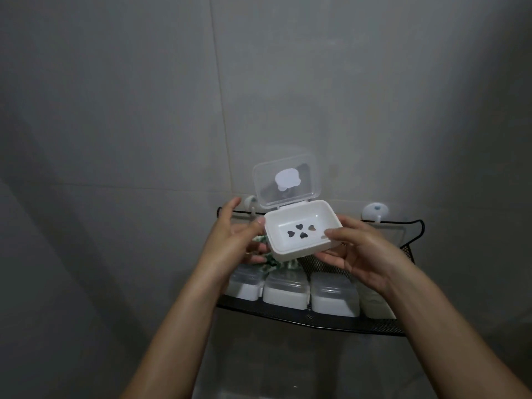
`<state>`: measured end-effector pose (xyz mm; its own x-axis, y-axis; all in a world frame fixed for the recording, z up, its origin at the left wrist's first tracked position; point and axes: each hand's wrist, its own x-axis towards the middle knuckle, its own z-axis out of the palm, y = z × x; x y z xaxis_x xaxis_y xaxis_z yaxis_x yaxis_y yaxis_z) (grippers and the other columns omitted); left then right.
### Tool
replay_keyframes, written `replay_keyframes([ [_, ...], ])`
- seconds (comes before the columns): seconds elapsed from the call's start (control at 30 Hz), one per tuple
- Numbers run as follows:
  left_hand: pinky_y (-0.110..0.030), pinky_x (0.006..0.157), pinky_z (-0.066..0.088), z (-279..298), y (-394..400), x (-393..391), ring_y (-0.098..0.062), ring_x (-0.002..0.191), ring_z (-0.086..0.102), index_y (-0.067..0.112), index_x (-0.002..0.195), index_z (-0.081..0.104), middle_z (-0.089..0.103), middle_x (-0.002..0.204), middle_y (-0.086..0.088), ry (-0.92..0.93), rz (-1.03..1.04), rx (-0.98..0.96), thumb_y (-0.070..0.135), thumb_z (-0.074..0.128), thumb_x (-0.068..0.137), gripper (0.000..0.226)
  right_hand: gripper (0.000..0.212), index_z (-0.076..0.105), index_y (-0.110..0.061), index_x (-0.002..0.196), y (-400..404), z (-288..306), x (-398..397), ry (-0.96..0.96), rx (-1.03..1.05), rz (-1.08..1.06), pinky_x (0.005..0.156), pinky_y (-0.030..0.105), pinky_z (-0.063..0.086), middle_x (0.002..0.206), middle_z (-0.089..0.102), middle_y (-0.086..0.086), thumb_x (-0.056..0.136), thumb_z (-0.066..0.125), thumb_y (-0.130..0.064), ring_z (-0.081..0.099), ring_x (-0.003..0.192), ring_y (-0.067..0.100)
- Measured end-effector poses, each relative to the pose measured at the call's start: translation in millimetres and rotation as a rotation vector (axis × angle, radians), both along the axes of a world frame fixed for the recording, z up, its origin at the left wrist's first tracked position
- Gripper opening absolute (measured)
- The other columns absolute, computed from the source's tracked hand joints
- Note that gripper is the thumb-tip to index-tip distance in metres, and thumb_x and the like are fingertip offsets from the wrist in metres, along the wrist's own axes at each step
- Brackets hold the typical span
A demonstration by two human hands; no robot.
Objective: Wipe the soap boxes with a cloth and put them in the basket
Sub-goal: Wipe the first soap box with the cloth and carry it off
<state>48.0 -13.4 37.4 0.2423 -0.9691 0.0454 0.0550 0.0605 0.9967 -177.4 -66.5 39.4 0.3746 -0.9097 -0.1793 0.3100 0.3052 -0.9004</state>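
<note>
The left hand [233, 240] grips the left edge of the open box [302, 231]; the right hand [359, 254] grips its right edge. The box hangs above the basket [288, 313], over closed boxes [283, 290] and a cloth [273, 262] just beneath.

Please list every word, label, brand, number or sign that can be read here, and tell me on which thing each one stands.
None can be read.
Sticker on the open soap box lid: white, blank from this side.
Heart-shaped holes in the box floor: cutouts, not text.
Closed soap boxes in the basket: no print visible.
</note>
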Motion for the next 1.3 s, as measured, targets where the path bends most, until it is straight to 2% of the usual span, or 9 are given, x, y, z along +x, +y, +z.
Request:
replay_keyframes([
  [0.17, -0.034, 0.062, 0.055, -6, 13, 5, -0.026, 0.092, 0.073, 0.037, 0.15, 0.028, 0.075, 0.106, -0.003, -0.035, -0.101, -0.061, -0.004, 0.065, 0.086, 0.086, 0.066, 0.059, -0.031, 0.128, 12, 2, 19, 0.023, -0.125, 0.081, 0.069, 0.04, 0.061, 0.106, 0.074, 0.021, 0.082, 0.06, 0.015, 0.073, 0.093, 0.039],
  [0.3, -0.039, 0.06, 0.056, -3, 19, 23, -0.031, 0.091, 0.072, 0.036, 0.15, 0.03, 0.073, 0.108, -0.01, -0.014, -0.095, -0.067, -0.014, 0.059, 0.082, 0.089, 0.072, 0.051, -0.041, 0.137, 20, 6, 34, 0.123, -0.245, 0.072, 0.062, 0.037, 0.061, 0.097, 0.075, 0.014, 0.088, 0.059, 0.01, 0.072, 0.081, 0.031],
  [0.37, -0.037, 0.056, 0.056, 0, 25, 31, -0.03, 0.084, 0.073, 0.036, 0.149, 0.033, 0.073, 0.105, -0.012, -0.011, -0.086, -0.08, -0.014, 0.058, 0.083, 0.086, 0.067, 0.051, -0.041, 0.139, 24, 7, 43, 0.154, -0.283, 0.057, 0.06, 0.034, 0.06, 0.094, 0.072, 0.012, 0.091, 0.059, 0.006, 0.073, 0.077, 0.026],
  [0.53, -0.036, 0.052, 0.055, -1, 43, 52, -0.027, 0.077, 0.073, 0.036, 0.141, 0.039, 0.073, 0.105, -0.012, -0.027, -0.015, -0.108, -0.013, 0.055, 0.084, 0.077, 0.053, 0.055, -0.043, 0.135, 29, 9, 70, 0.192, -0.317, 0.076, 0.07, 0.042, 0.061, 0.1, 0.073, 0.007, 0.096, 0.06, -0.007, 0.074, 0.089, 0.03],
  [0.7, -0.037, 0.052, 0.056, 0, 67, 77, -0.029, 0.08, 0.073, 0.038, 0.138, 0.039, 0.07, 0.112, -0.013, -0.012, 0.095, -0.115, -0.008, 0.059, 0.083, 0.074, 0.044, 0.059, -0.047, 0.123, 30, 16, 104, 0.201, -0.363, 0.177, 0.062, 0.034, 0.059, 0.108, 0.068, 0.008, 0.099, 0.055, -0.01, 0.072, 0.087, 0.023],
  [0.8, -0.035, 0.05, 0.055, 2, 85, 88, -0.025, 0.077, 0.072, 0.041, 0.137, 0.04, 0.07, 0.111, -0.011, -0.034, 0.182, -0.116, 0.005, 0.062, 0.074, 0.076, 0.05, 0.055, -0.042, 0.133, 28, 16, 124, 0.202, -0.378, 0.264, 0.061, 0.034, 0.06, 0.094, 0.075, -0.002, 0.099, 0.053, -0.005, 0.074, 0.08, 0.019],
  [0.93, -0.036, 0.052, 0.055, 0, 110, 92, -0.02, 0.079, 0.07, 0.041, 0.138, 0.042, 0.068, 0.108, -0.008, -0.038, 0.297, -0.112, 0.008, 0.064, 0.076, 0.074, 0.055, 0.053, -0.039, 0.137, 30, 17, 143, 0.212, -0.417, 0.386, 0.062, 0.041, 0.062, 0.121, 0.059, 0.024, 0.098, 0.053, -0.001, 0.073, 0.094, 0.027],
  [1.07, -0.036, 0.054, 0.056, -2, 134, 86, -0.019, 0.078, 0.066, 0.038, 0.142, 0.043, 0.065, 0.091, 0.0, -0.025, 0.421, -0.105, -0.001, 0.055, 0.085, 0.07, 0.057, 0.056, -0.044, 0.133, 31, 16, 154, 0.189, -0.466, 0.484, 0.06, 0.038, 0.061, 0.102, 0.066, 0.009, 0.096, 0.055, -0.001, 0.075, 0.081, 0.016],
  [1.3, -0.037, 0.054, 0.056, -14, 187, 56, -0.023, 0.075, 0.066, 0.036, 0.144, 0.043, 0.067, 0.093, -0.003, -0.018, 0.656, -0.085, -0.011, 0.046, 0.087, 0.075, 0.05, 0.055, -0.042, 0.133, 55, 9, 168, 0.141, -0.555, 0.672, 0.055, 0.024, 0.055, 0.079, 0.069, -0.004, 0.099, 0.053, -0.006, 0.069, 0.07, 0.007],
])
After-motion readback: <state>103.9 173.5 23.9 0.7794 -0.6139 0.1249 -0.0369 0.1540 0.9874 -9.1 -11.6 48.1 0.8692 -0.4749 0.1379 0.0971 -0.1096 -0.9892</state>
